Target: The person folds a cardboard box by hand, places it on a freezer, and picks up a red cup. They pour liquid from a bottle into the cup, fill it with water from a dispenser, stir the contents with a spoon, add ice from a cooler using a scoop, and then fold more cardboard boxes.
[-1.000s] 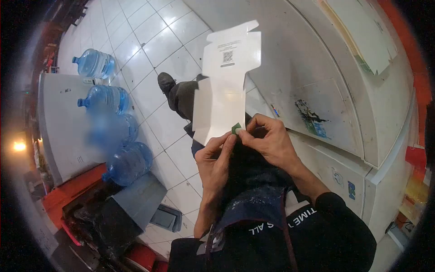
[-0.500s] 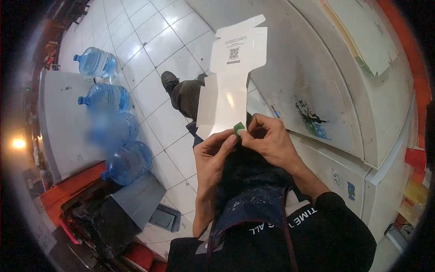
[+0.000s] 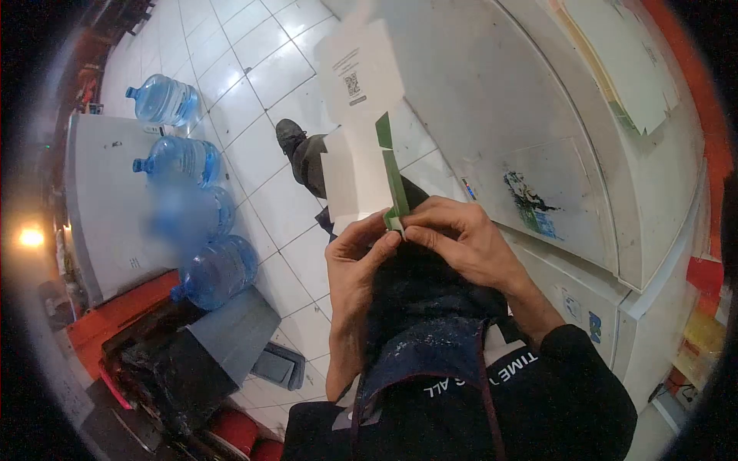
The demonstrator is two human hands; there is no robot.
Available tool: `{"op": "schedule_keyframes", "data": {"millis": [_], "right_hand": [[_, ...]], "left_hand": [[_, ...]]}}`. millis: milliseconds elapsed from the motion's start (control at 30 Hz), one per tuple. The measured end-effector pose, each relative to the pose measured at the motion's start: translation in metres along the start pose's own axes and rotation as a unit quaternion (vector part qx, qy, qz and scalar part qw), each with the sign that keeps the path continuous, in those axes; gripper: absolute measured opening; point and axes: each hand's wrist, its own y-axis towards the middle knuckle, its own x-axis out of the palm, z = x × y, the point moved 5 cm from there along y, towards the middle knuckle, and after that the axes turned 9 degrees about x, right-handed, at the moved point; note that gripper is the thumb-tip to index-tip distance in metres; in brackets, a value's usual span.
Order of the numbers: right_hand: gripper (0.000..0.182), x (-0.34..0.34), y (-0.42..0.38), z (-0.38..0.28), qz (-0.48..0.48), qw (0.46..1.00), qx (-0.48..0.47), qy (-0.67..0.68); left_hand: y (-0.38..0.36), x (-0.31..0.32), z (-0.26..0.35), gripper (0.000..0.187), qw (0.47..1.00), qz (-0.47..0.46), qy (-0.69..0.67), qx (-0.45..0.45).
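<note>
A partly folded cardboard box, white inside and green outside, extends away from my hands over my lap, with a printed QR code on its far panel. My left hand pinches the near end of the box between thumb and fingers. Close beside it, my right hand grips the green edge at the near right corner, thumb and forefinger together. The two hands almost touch at a small folded flap. Parts of the near edge are hidden by my fingers.
Several blue water bottles line the tiled floor at left, beside a white appliance. A grey bin stands at lower left. On the right is a large white fridge with flat cardboard on it.
The box has shifted left and tilted, and its green right side now shows. My right hand has changed its grip, fingers now laid along the green edge.
</note>
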Motion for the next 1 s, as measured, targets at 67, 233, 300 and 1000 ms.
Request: {"op": "schedule_keyframes", "data": {"millis": [67,233,300,1000], "right_hand": [[0.023,0.002,-0.004,0.004,0.055,0.99,0.083,0.096],[0.022,0.002,-0.004,0.0,0.059,0.994,0.059,0.069],[0.022,0.003,-0.004,-0.003,0.055,0.997,0.032,0.035],[0.031,-0.023,0.041,-0.016,0.129,0.991,0.018,-0.006]], "left_hand": [[0.0,0.004,0.001,0.036,0.999,0.01,-0.033,-0.007],[0.001,0.0,-0.005,0.033,0.999,0.021,-0.049,0.007],[0.0,0.001,-0.005,0.034,0.999,0.002,-0.041,0.016],[-0.006,0.021,0.047,0.03,0.774,-0.222,0.495,0.328]]}}
